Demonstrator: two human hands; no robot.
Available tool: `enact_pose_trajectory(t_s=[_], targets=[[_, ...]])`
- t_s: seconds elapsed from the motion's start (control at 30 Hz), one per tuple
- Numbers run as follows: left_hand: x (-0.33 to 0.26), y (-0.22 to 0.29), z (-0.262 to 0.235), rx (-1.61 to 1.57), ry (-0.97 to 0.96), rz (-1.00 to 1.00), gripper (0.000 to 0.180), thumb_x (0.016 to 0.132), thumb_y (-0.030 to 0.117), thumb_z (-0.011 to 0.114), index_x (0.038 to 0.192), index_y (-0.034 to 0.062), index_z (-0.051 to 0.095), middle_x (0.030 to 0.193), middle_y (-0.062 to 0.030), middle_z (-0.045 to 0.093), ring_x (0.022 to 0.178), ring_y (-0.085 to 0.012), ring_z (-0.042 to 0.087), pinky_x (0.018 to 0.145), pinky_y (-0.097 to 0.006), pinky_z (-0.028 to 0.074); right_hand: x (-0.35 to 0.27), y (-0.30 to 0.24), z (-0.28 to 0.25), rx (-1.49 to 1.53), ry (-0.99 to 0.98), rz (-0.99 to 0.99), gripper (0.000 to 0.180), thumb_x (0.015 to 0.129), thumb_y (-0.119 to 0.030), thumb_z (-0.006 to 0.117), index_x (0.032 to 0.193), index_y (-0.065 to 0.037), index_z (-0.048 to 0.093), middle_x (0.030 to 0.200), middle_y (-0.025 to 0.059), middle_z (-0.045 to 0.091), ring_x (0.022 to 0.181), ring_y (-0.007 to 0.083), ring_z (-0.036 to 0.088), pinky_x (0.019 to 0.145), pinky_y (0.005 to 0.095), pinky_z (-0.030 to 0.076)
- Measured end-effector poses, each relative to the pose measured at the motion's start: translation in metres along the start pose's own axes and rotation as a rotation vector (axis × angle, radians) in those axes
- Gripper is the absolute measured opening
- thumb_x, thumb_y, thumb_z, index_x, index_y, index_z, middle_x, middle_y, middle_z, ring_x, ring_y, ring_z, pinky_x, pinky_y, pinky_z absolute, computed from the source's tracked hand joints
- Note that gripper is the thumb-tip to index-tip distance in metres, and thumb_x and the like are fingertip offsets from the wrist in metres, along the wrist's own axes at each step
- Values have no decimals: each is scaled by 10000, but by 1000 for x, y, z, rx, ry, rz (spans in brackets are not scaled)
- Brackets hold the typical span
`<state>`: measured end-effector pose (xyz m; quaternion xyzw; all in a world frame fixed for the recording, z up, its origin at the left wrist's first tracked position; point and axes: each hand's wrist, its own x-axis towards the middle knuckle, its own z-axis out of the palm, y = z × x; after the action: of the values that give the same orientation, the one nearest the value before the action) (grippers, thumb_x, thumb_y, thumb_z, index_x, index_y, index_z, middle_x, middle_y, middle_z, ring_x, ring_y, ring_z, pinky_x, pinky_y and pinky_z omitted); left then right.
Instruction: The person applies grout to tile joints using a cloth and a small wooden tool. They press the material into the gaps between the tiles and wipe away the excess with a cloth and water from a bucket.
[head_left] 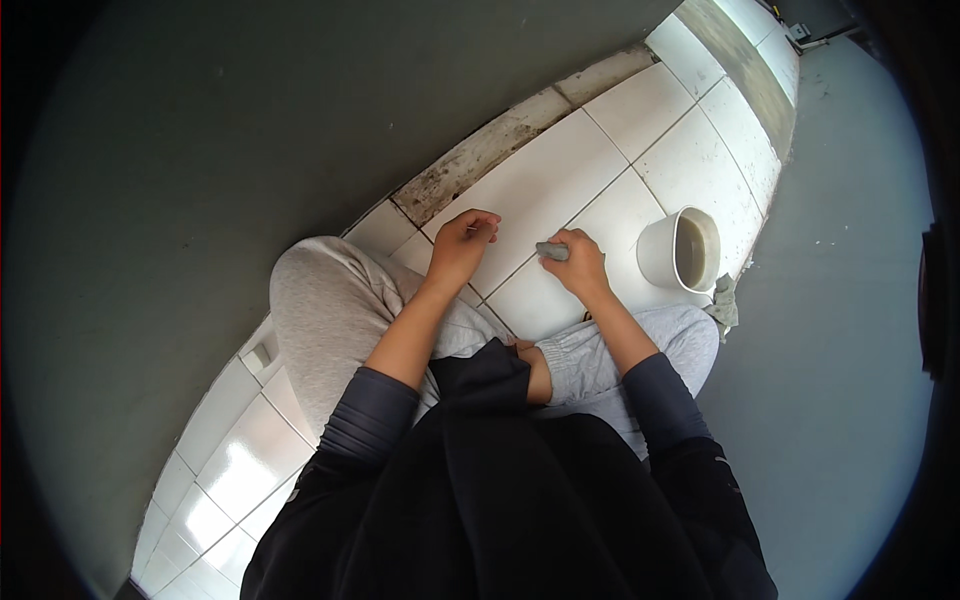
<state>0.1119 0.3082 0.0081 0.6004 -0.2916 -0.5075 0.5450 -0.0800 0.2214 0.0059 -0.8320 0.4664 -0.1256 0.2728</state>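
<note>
Your right hand (pixel 578 262) grips a grey wad (pixel 551 251) over the tiles (pixel 560 165), bucket (pixel 655 255) at three o'clock; your left hand (pixel 463 246) curls at nine — whether empty, I can't tell. Wiping seems the step; next probably needs pressure.

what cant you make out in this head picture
In the head view:
Grey piece in the right hand: that hand covers part, hiding its full shape.
White bucket: murky liquid hides its bottom.
Left hand: its curled shape hides most of the palm.
Pale boxy object, upper right: too small to identify.
</note>
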Motion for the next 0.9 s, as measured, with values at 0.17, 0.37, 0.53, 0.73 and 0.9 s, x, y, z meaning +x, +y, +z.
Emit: enact_pose_trajectory(t_s=[0.17, 0.37, 0.53, 0.73, 0.9], targets=[[3, -2, -1, 11, -15, 5, 169, 888, 183, 502, 968, 81, 611, 859, 18, 593, 808, -77, 565, 660, -235, 424, -4, -7, 7, -59, 1, -60, 228, 605, -111, 697, 803, -37, 612, 803, 157, 571, 772, 349, 566, 695, 393, 466], [-1, 4, 3, -34, 40, 10, 154, 823, 67, 503, 915, 7, 611, 797, -45, 612, 739, -111, 584, 707, -241, 453, 9, 11, -7, 9, 104, 118, 216, 600, -116, 697, 783, -43, 611, 787, 156, 561, 761, 354, 561, 706, 403, 466], [0, 1, 2, -38, 52, -20, 158, 825, 65, 499, 919, 2, 609, 790, -47, 608, 734, -114, 583, 709, -239, 454, -14, -12, 14, -26, -74, -205, 226, 611, -120, 692, 805, -34, 613, 799, 167, 570, 756, 344, 566, 675, 395, 472], [3, 1, 4, -60, 75, 8, 168, 828, 64, 491, 935, -4, 602, 789, -50, 601, 727, -115, 584, 697, -235, 456, -1, -5, 5, -126, 37, -53, 251, 604, -125, 690, 825, -40, 609, 812, 160, 566, 813, 354, 553, 703, 406, 467], [6, -6, -2, -21, 39, -2, 170, 877, 146, 491, 993, 88, 601, 861, 15, 597, 790, -78, 578, 636, -226, 424, -2, -5, 2, -2, -9, -20, 233, 596, -135, 693, 785, -28, 608, 772, 164, 561, 745, 342, 565, 693, 405, 468]])
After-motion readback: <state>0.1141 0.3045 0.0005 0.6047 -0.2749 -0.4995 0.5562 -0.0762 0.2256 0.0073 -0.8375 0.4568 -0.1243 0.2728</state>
